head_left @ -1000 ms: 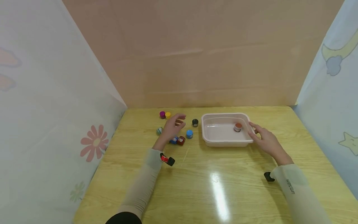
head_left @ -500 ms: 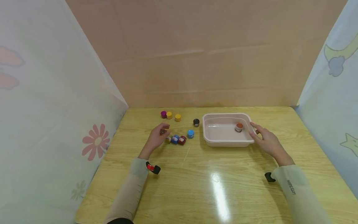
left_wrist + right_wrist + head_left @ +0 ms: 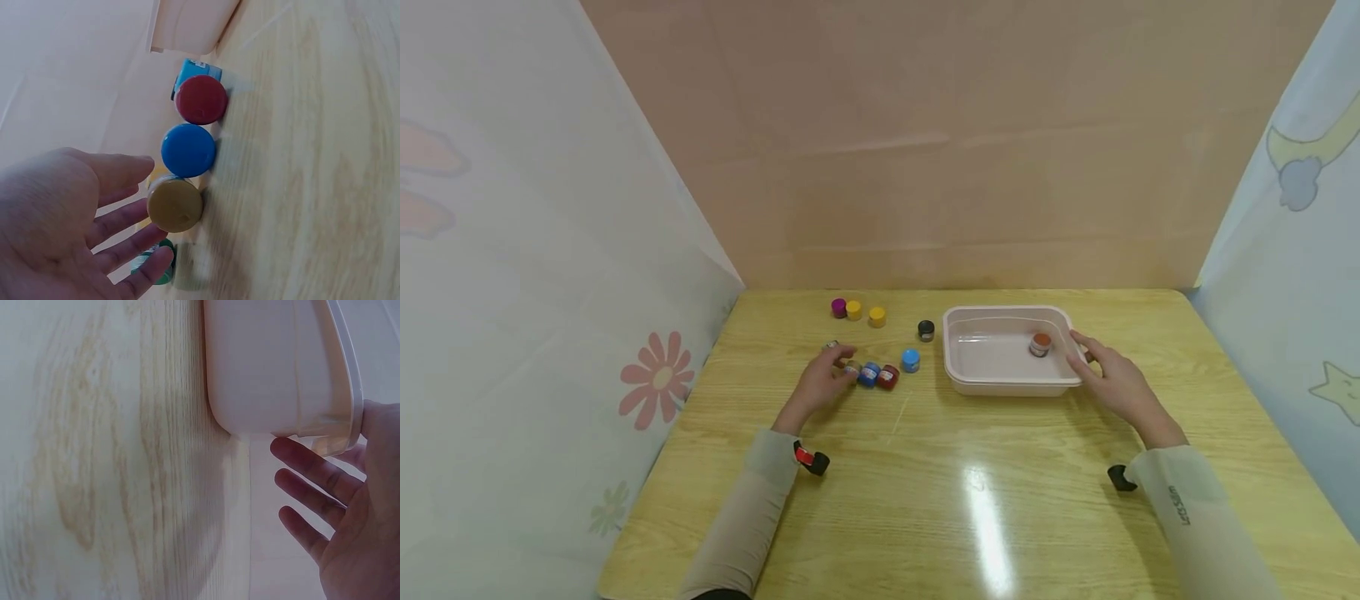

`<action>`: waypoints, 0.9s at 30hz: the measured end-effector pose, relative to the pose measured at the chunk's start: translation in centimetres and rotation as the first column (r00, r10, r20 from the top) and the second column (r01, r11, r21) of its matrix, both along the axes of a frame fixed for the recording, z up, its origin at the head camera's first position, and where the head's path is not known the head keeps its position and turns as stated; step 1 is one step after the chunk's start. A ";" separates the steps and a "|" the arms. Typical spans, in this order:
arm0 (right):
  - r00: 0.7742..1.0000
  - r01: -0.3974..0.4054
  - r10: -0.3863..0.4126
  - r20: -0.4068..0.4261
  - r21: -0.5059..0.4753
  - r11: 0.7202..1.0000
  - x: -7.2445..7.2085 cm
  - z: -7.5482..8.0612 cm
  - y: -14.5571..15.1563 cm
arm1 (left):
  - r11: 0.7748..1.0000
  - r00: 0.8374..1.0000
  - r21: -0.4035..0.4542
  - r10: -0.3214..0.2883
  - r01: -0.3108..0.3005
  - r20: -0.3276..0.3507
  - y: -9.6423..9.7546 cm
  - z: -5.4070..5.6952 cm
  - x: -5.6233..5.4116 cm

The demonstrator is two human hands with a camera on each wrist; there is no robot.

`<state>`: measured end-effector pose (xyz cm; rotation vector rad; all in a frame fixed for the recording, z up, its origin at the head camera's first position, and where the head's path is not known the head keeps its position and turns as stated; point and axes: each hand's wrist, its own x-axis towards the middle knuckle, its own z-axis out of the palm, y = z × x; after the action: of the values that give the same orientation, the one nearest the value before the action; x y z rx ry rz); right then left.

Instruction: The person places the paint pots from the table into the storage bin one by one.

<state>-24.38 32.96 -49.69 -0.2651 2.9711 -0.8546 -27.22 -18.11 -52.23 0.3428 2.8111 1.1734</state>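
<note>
In the head view my left hand (image 3: 822, 382) is beside a row of small paint jars lying on their sides. Closest is a gold-lidded jar (image 3: 175, 206), the fingers spread behind it and the thumb above, without gripping. Beyond it lie a blue jar (image 3: 187, 150) and a dark red jar (image 3: 201, 100). A green-lidded jar (image 3: 165, 274) is partly hidden by the fingertips. On the other side, my right hand (image 3: 1116, 379) holds the right rim of a pale pink plastic tub (image 3: 988, 358) between thumb and index finger. A jar with an orange-brown lid (image 3: 1040, 344) stands inside the tub.
Between the row and the tub are a light blue jar (image 3: 910, 360) and a black jar (image 3: 926, 331). Toward the back edge stand a purple jar (image 3: 838, 308), a yellow jar (image 3: 853, 310) and another yellow jar (image 3: 877, 317). A brown sheet (image 3: 970, 167) hangs behind the wooden table (image 3: 910, 500).
My left hand has moved left and toward me, from above the jars to the row's left end, uncovering a yellow jar. My right hand and the tub stay in place.
</note>
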 end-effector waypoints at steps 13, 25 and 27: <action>1.000 -0.023 0.023 -0.021 -0.003 1.000 -0.1 -0.1 0.1 | 1.000 1.000 -0.002 -0.007 0.007 -0.007 -0.5 -1.1 -0.1; 1.000 -0.020 0.020 -0.020 -0.014 1.000 0.0 -0.2 0.1 | 1.000 0.999 0.018 0.014 -0.014 0.040 -0.2 -0.5 0.3; 1.000 -0.018 0.018 -0.019 -0.013 1.000 0.1 -0.2 0.1 | 1.000 0.999 0.026 0.011 -0.012 0.040 -0.2 -0.5 0.2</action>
<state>-24.28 33.09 -49.86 -0.3012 2.9762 -0.8749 -26.99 -18.31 -52.74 0.3012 2.7696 1.2066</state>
